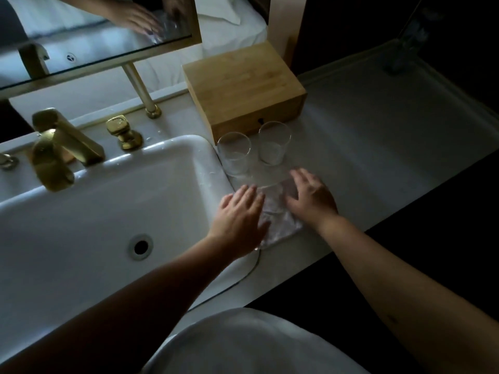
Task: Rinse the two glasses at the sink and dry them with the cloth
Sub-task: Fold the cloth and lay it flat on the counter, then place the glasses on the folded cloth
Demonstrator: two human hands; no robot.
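Two glasses (234,153) (274,143) stood upright beside sink (113,211); left hand (239,215) and right hand (310,197), fingers straight, pressed flat on cloth (275,214).

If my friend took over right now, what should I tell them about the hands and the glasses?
Left hand: open, fingers straight, over the cloth's left edge by the sink.
Right hand: open, fingers spread on the cloth.
Both glasses, the left glass and the right glass, stand upright side by side on the counter, in front of the wooden box and just beyond the cloth.
Done: glasses are set down; no water runs from the tap. Whether they are rinsed or dried cannot be told.
Left: pick up the cloth and dry any glass that is wet.
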